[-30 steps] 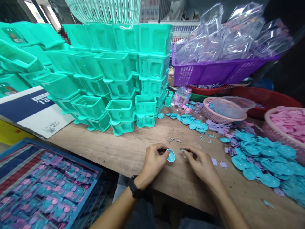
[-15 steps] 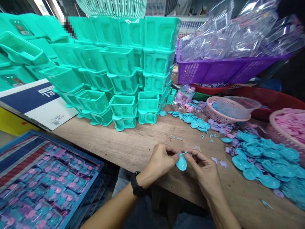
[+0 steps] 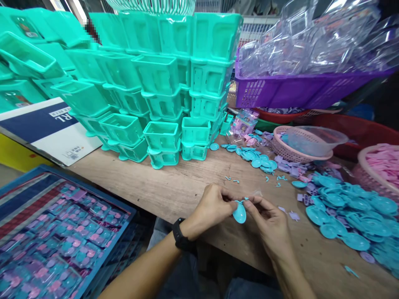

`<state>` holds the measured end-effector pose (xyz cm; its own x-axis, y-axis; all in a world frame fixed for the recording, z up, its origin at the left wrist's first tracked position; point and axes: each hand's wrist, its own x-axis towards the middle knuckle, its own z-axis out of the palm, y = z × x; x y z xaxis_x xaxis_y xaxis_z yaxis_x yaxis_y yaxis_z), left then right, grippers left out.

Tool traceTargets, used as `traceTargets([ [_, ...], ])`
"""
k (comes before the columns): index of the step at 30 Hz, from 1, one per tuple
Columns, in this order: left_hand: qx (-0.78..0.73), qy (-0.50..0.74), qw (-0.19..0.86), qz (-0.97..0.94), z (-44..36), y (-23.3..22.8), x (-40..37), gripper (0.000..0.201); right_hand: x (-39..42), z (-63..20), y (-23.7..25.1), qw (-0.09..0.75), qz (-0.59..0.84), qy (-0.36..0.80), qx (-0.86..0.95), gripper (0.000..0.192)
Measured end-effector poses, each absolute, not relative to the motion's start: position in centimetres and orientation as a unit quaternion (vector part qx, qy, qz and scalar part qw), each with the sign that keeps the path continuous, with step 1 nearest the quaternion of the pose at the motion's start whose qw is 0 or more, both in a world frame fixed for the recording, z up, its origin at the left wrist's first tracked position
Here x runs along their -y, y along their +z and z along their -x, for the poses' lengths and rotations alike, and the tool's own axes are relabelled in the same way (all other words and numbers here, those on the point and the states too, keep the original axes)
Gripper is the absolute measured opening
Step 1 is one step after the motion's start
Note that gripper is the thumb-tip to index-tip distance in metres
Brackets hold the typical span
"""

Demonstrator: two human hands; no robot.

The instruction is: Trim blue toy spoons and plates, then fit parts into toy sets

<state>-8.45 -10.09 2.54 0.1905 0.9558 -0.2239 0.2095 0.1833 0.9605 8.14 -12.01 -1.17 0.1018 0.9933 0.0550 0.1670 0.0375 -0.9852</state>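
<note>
Head view, present moment. Both hands are raised just above the near edge of the wooden worktop (image 3: 174, 187). The left hand (image 3: 212, 207) and the right hand (image 3: 269, 224) meet at a small blue spoon-shaped plastic piece (image 3: 239, 212). Their fingertips are closed in a narrow pinch on its upper end, and the rounded bowl hangs down between them. A black wristwatch (image 3: 180, 239) sits on the left wrist.

Judged step: a tiny fitting is being worked at the top of the piece. Whether a second small part is held there cannot be told. The next move appears to call for a steady pinch and fine alignment at that joint.

Surroundings: a heap of matching blue pieces (image 3: 346, 207) lies to the right on the worktop, and small blue clips (image 3: 232, 180) are scattered beyond the hands. Stacked teal plastic housings (image 3: 162, 108) stand at the back. A purple basket (image 3: 299, 89) holds clear blister shells. A pink basket (image 3: 294, 147) sits near it. A blue tray of packed items (image 3: 62, 232) lies at lower left.

Head view, against the earlier frames: one second ago the hands rested apart on the worktop, the left alone at the piece. Half a second ago they had joined. The piece now hangs slightly lower and the hands are closer together.
</note>
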Motion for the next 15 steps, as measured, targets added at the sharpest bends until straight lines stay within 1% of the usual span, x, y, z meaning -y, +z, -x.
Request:
traceTargets([
  [6, -0.549, 0.328, 0.542, -0.546, 8.4, 2.8, 10.0, 0.016, 12.1, -9.3, -1.8, 0.44, 0.58, 0.342, 0.594, 0.031],
  [15, -0.556, 0.308, 0.515, -0.575, 8.3, 2.6, 9.8, 0.018, 12.0, -9.2, -2.1, 0.447, 0.555, 0.332, 0.618, 0.026],
])
